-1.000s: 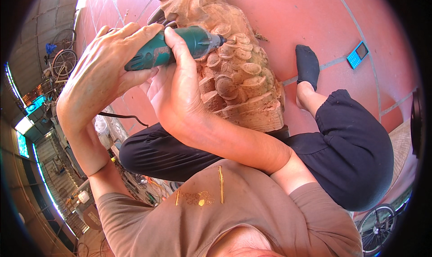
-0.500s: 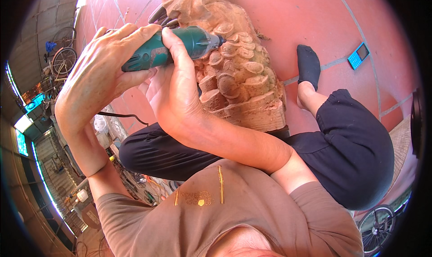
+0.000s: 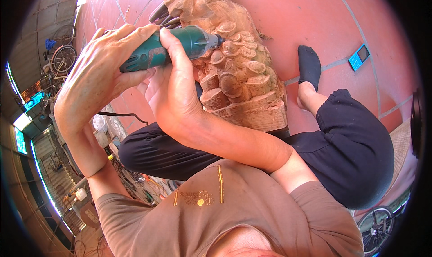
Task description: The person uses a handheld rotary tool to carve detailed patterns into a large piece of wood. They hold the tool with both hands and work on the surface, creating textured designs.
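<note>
A green rotary tool lies tilted across both my hands, its dark tip by the rounded knobs of a carved wooden piece. My left hand is closed round the rear of the tool, its fingers over the top. Nearer the front, my right hand grips the body, thumb along its upper side and palm beneath. Whether the bit touches the wood is too small to make out. The carving lies between my legs, with round lobes in rows and a flat, rough end toward me.
A blue keypad phone lies on the red tiled floor at the right, beyond my socked foot. A black cable runs left of my knee. Bicycle wheels and workshop clutter stand at the left; another wheel shows lower right.
The rotary tool and both hands have shifted very slightly left. The carving appears a touch lower and farther right in view. The grip is the same.
</note>
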A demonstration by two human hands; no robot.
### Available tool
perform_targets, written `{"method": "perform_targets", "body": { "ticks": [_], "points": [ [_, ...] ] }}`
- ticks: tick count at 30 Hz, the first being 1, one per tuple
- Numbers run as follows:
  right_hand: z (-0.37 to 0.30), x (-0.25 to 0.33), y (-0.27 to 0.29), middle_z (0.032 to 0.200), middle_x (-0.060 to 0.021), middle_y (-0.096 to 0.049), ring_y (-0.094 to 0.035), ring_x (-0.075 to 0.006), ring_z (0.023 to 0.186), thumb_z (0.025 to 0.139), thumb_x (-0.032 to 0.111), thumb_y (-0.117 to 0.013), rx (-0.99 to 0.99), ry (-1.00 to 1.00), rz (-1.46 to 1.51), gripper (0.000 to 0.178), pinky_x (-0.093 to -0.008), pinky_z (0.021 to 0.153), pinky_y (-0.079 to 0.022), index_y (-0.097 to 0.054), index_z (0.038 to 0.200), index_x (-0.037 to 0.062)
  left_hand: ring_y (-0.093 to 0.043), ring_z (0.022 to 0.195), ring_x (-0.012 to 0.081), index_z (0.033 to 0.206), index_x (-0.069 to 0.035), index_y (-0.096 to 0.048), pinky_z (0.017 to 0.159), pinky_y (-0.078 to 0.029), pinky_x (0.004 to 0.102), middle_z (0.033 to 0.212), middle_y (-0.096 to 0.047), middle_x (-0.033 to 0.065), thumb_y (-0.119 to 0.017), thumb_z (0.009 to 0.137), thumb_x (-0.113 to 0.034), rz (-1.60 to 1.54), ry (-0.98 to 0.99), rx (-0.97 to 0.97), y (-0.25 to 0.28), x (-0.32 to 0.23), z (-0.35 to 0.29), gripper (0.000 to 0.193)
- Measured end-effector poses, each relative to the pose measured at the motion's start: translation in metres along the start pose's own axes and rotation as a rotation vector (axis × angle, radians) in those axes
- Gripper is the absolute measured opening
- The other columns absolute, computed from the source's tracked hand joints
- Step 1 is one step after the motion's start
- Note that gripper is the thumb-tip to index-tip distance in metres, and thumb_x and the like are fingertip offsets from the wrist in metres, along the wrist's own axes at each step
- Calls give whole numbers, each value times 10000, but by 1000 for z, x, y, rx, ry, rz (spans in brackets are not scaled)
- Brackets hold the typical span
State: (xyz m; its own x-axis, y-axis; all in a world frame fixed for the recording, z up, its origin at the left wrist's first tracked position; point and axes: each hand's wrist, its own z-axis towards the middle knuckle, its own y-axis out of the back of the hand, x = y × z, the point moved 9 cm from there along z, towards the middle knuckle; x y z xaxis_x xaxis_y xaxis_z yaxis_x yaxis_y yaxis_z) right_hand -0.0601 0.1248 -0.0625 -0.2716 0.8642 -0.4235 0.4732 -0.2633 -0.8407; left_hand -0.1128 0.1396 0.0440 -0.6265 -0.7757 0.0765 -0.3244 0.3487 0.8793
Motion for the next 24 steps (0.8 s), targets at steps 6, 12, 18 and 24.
{"method": "perform_targets", "body": {
  "ticks": [6,12,18,24],
  "points": [
    [0,-2,-3,1209,26,-627,-565,-109,1128,1004,404,-616,44,-16,12,347,-316,1026,-418,-583,1237,149,-631,1004,386,1355,-71,-557,892,-459,481,1042,-643,150,-747,769,-150,2,-2,-10,0,0,-1,621],
    [1,-6,0,1229,40,-614,-554,-107,1149,1002,408,-616,8,-43,-1,349,-323,1050,-398,-574,1258,174,-638,1016,388,1371,-90,-553,995,-448,534,1048,-642,152,-753,775,-153,23,66,26,-1,3,-3,632],
    [-2,-8,-3,1201,64,-617,-556,-87,1123,1007,383,-618,17,-76,17,310,-311,1016,-408,-582,1249,193,-636,1048,383,1385,-78,-553,1029,-433,537,1086,-645,153,-768,772,-167,48,90,-13,1,5,-10,656],
    [-5,-11,-4,1215,57,-615,-553,-86,1142,1004,379,-628,33,-57,9,320,-309,1029,-406,-580,1258,189,-628,1079,381,1393,-81,-553,1026,-434,527,1117,-649,159,-776,762,-171,-2,109,-8,2,5,-15,675]
  ]
}}
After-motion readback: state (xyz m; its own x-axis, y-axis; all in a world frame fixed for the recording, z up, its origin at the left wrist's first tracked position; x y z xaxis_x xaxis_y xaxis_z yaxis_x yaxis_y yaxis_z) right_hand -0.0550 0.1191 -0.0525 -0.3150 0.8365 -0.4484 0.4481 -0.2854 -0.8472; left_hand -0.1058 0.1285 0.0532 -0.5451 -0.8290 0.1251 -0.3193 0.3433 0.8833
